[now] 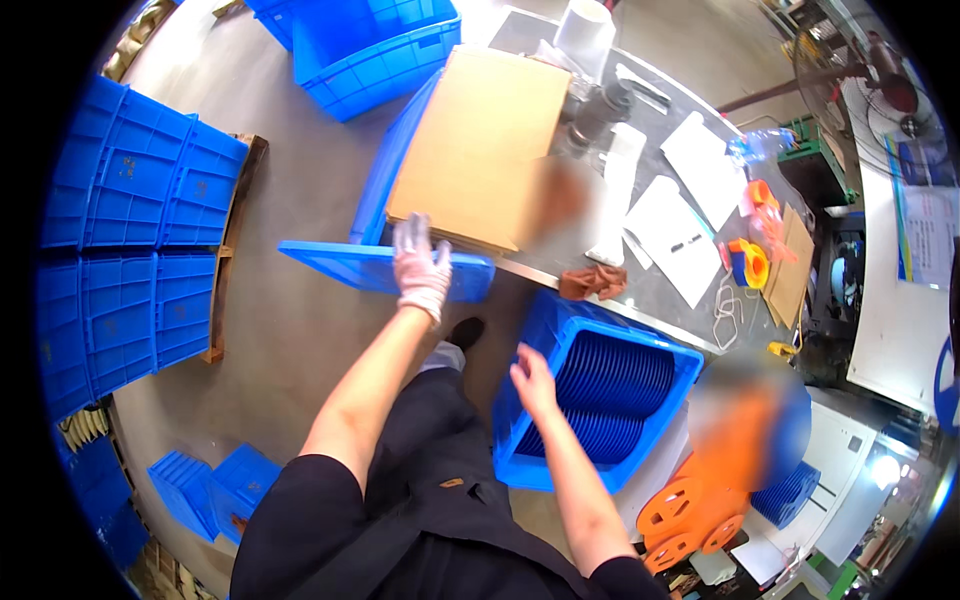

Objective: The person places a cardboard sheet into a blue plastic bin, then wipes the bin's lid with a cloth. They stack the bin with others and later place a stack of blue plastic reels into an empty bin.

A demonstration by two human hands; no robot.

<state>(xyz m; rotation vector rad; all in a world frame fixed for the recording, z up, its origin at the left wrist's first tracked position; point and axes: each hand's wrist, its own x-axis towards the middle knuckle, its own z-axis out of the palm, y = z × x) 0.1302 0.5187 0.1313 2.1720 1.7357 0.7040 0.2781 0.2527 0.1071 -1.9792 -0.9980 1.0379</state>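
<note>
My left hand, in a white glove, grips the upper edge of a flat blue plastic lid. The lid is tilted beside the near end of a large cardboard box. My bare right hand is held over the left rim of a blue crate, fingers apart and nothing in them. Two rows of dark blue ribbed discs stand packed on edge inside that crate. Under the cardboard, the side of another blue bin shows.
A grey worktable carries papers, a brown cloth, tape rolls and a plastic bottle. Stacked blue crates stand on a pallet at left. Orange reels lie at lower right, beside a blurred patch.
</note>
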